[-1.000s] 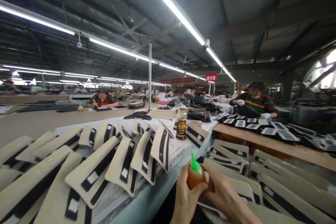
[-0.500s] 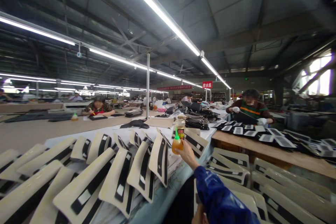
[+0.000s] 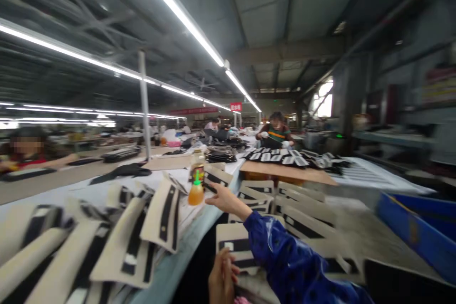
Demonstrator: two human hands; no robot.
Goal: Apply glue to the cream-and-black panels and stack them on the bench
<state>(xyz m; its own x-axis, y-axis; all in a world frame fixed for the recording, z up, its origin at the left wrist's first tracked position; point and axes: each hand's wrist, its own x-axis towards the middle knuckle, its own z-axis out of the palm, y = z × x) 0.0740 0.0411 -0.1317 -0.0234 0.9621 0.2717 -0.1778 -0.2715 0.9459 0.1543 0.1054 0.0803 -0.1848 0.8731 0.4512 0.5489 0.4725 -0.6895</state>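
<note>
A squeeze bottle (image 3: 195, 195) with amber liquid and a green nozzle stands upright on the table, in front of a glass jar (image 3: 197, 164). My right hand (image 3: 224, 198), in a blue sleeve, is just right of the bottle with fingers stretched toward it; a small gap shows and nothing is held. Low in the view, my left hand (image 3: 221, 279) has its fingers closed at the edge of a curved beige panel (image 3: 223, 231) with black strips and a white patch. The blue sleeve covers part of that panel.
Similar beige panels (image 3: 156, 216) lean in rows on the left table, and more lie stacked to the right. A co-worker (image 3: 276, 128) handles black pieces at the far bench; another person (image 3: 26, 152) sits at left. A blue bin (image 3: 413, 232) stands at right.
The right hand has let go of the squeeze bottle, which now stands on the table. My view has turned right, and the left hand with the panel shows more fully.
</note>
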